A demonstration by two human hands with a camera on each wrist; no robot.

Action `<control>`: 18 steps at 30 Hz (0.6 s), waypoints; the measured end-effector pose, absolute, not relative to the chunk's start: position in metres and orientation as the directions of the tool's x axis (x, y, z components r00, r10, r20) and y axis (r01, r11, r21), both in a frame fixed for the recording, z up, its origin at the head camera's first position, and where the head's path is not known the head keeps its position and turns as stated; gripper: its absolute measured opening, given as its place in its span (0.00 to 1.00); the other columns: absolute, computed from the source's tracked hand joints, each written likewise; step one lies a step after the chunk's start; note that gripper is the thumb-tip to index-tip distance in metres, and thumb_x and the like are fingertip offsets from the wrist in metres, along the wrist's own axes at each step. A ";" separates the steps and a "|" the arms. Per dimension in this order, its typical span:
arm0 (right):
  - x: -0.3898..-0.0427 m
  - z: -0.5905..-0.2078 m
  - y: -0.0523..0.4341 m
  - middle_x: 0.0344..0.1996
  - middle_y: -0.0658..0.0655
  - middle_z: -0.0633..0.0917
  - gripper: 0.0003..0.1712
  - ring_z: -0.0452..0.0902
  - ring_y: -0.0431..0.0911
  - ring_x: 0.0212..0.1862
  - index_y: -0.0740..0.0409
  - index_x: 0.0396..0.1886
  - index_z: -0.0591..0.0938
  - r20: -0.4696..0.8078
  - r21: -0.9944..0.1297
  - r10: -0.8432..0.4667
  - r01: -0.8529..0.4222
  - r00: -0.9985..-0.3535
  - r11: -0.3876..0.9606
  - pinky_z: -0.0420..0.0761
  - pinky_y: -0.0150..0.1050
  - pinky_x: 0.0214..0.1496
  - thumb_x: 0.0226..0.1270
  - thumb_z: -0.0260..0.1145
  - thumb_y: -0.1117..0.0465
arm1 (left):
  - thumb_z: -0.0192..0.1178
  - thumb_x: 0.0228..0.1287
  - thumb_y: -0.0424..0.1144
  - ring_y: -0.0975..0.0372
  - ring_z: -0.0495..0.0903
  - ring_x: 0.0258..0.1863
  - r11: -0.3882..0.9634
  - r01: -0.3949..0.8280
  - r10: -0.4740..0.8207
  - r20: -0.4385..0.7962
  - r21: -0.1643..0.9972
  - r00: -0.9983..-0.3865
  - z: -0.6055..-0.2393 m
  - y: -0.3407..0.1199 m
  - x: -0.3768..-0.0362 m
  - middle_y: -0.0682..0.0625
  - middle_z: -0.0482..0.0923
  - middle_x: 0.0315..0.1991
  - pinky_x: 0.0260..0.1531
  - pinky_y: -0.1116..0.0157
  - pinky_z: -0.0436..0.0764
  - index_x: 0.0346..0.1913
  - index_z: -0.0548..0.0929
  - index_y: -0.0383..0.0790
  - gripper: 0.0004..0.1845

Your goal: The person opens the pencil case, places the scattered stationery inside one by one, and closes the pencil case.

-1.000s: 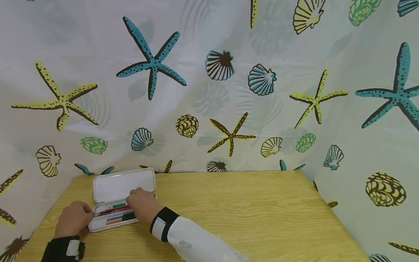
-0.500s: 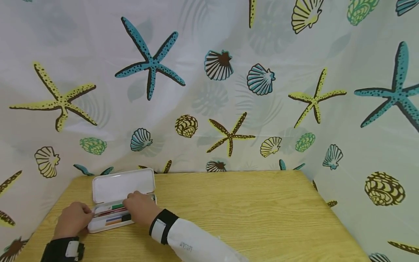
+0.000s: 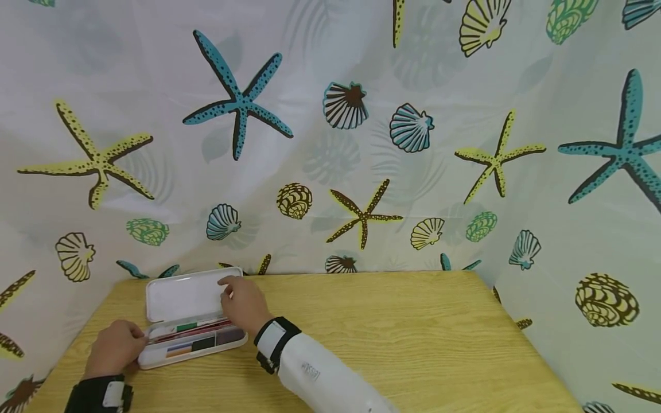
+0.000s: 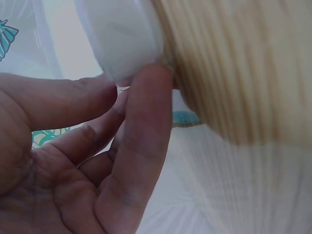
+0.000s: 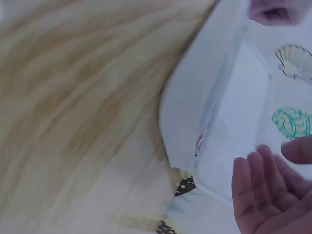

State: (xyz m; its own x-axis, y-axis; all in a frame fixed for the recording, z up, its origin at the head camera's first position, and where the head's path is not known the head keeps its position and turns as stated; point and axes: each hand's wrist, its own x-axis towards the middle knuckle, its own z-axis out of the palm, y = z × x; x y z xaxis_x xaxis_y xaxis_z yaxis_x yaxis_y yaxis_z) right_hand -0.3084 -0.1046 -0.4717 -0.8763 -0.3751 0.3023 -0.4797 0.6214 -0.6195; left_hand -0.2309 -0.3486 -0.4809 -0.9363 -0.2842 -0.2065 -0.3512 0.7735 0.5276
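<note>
An open white pencil case (image 3: pixel 178 361) lies at the table's left, its lid (image 3: pixel 181 296) tipped back. Inside are a green-and-white marker-like stick (image 3: pixel 187 327), thin red sticks (image 3: pixel 193 332), a black block (image 3: pixel 203 344), a dark grey block (image 3: pixel 230 336) and small blue and orange sticks (image 3: pixel 178 349). My left hand (image 3: pixel 116 347) pinches the case's left end between thumb and finger, as the left wrist view shows with the case end (image 4: pixel 122 36). My right hand (image 3: pixel 245 303) hovers by the lid's right edge, fingers loosely bent around nothing; the right wrist view shows its fingers (image 5: pixel 261 187) beside the lid.
The case stands on a wood-grain table (image 3: pixel 392 332) that stretches off to the right. A white cloth (image 3: pixel 310 155) printed with starfish and shells hangs behind the table and along its sides.
My right hand has come up out of the case and moved right towards the lid's right edge, uncovering the dark grey block. My left hand has stayed on the case's left end.
</note>
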 end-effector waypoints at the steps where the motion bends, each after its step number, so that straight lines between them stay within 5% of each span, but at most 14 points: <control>1: -0.311 -0.471 -0.102 0.31 0.45 0.82 0.16 0.69 0.34 0.21 0.55 0.58 0.85 0.291 -0.696 -0.337 -0.440 -0.895 0.568 0.67 0.28 0.22 0.75 0.63 0.63 | 0.61 0.67 0.32 0.54 0.79 0.26 0.772 -0.353 -0.285 -0.209 0.529 -0.935 -0.481 -0.349 -0.231 0.36 0.78 0.29 0.25 0.62 0.78 0.39 0.79 0.19 0.13; 8: -0.319 -0.471 -0.091 0.39 0.53 0.78 0.21 0.78 0.42 0.28 0.67 0.63 0.78 0.129 -0.963 -0.172 -0.165 -0.977 0.215 0.78 0.36 0.29 0.74 0.63 0.64 | 0.61 0.68 0.32 0.53 0.78 0.27 0.763 -0.363 -0.287 -0.224 0.535 -0.931 -0.484 -0.351 -0.233 0.37 0.78 0.29 0.25 0.61 0.78 0.40 0.79 0.19 0.13; 13: -0.318 -0.471 -0.086 0.46 0.56 0.81 0.25 0.85 0.60 0.38 0.65 0.68 0.73 -0.035 -0.997 -0.144 0.026 -0.989 0.066 0.86 0.49 0.38 0.75 0.61 0.61 | 0.61 0.68 0.32 0.53 0.78 0.27 0.762 -0.370 -0.292 -0.228 0.531 -0.929 -0.488 -0.352 -0.234 0.37 0.78 0.30 0.25 0.61 0.77 0.39 0.79 0.20 0.13; 18: -0.319 -0.473 -0.085 0.53 0.61 0.83 0.28 0.87 0.59 0.39 0.66 0.72 0.71 -0.108 -0.994 -0.170 0.107 -0.979 0.015 0.86 0.47 0.40 0.77 0.59 0.60 | 0.61 0.68 0.32 0.53 0.78 0.27 0.758 -0.367 -0.289 -0.228 0.539 -0.930 -0.489 -0.351 -0.233 0.36 0.78 0.30 0.25 0.61 0.78 0.40 0.79 0.19 0.13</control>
State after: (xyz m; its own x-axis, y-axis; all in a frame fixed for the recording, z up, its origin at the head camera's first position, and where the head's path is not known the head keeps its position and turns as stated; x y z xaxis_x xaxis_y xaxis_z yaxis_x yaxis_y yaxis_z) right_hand -0.3193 -0.0846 -0.4731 -0.9794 -0.1704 -0.1082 0.1072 0.0153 -0.9941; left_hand -0.2334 -0.3515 -0.4887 -0.9300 -0.2886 -0.2277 -0.3672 0.7580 0.5390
